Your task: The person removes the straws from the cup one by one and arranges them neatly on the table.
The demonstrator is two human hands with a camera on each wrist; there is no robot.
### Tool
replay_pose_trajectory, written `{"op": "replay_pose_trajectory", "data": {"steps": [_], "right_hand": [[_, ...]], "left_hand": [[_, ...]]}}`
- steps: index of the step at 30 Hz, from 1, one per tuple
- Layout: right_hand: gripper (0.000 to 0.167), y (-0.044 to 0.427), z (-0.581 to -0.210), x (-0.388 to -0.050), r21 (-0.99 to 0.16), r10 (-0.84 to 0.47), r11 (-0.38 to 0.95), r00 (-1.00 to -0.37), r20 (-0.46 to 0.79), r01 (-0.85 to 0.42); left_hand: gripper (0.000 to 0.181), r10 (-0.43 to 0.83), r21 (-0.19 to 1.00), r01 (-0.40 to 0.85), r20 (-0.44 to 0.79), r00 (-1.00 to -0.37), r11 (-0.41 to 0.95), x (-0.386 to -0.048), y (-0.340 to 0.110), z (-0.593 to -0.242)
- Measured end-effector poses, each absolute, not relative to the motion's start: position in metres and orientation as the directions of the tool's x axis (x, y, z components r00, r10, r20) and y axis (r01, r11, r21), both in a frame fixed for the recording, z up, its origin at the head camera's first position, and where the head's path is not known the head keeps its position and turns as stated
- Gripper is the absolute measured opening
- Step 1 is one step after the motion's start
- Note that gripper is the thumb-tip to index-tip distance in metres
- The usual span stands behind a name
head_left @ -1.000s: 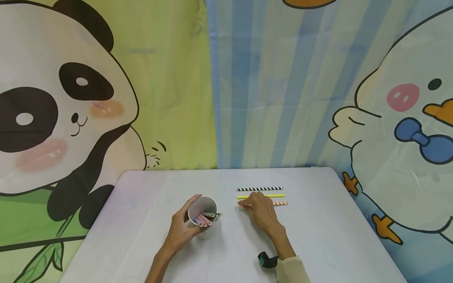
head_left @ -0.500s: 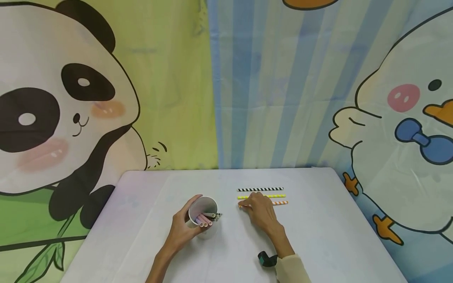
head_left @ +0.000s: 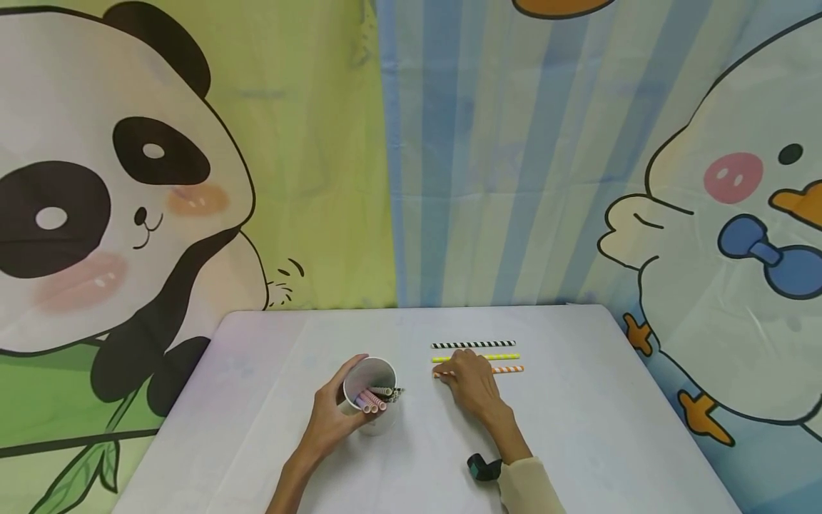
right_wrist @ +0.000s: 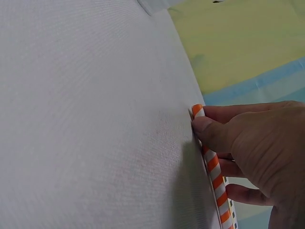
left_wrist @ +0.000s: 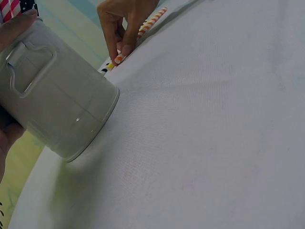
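Observation:
My left hand point(head_left: 324, 417) grips a whitish cup point(left_wrist: 62, 90) with a small side handle, tilted above the table. Several paper straws point(head_left: 372, 400), pink, purple and dark patterned, lean inside it. With thumb and fingers my right hand point(head_left: 474, 382) pinches the left end of an orange-and-white striped straw point(right_wrist: 218, 186), which lies along the tabletop. Behind that straw lie a yellow straw point(head_left: 504, 356), partly covered by the right hand, and a black-and-white striped straw point(head_left: 473, 344). All three lie roughly parallel.
The white table point(head_left: 610, 428) spreads around both hands. A small black device point(head_left: 484, 467) sits at the right wrist. Behind the table hangs a cloth backdrop point(head_left: 462, 178) with a printed panda and a white bird.
The view has shifted very slightly. Both hands stay in place, the left gripping the cup and the right pinching the orange-and-white straw.

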State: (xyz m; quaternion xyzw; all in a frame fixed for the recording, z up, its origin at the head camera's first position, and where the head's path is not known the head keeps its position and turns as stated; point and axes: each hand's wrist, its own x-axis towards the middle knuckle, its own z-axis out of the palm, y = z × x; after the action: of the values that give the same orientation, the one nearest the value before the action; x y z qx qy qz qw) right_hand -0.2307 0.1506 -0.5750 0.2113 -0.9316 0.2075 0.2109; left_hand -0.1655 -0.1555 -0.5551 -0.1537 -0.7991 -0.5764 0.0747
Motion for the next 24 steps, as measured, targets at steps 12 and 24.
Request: {"op": "replay_pose_trajectory", "data": {"steps": [12, 24], "right_hand": [[0.016, 0.1504, -0.5748, -0.2306, -0.288, -0.308, 0.819, -0.804, 0.509, -0.496], [0.019, 0.152, -0.5747, -0.2308, -0.304, -0.302, 0.824, -0.824, 0.48, -0.479]], "left_hand": [[0.095, 0.16, 0.887, 0.347, 0.311, -0.937, 0.303, -0.1646, -0.1563, -0.5565], [0.094, 0.158, 0.882, 0.353, 0.318, -0.935, 0.311, -0.1646, -0.1553, -0.556]]}}
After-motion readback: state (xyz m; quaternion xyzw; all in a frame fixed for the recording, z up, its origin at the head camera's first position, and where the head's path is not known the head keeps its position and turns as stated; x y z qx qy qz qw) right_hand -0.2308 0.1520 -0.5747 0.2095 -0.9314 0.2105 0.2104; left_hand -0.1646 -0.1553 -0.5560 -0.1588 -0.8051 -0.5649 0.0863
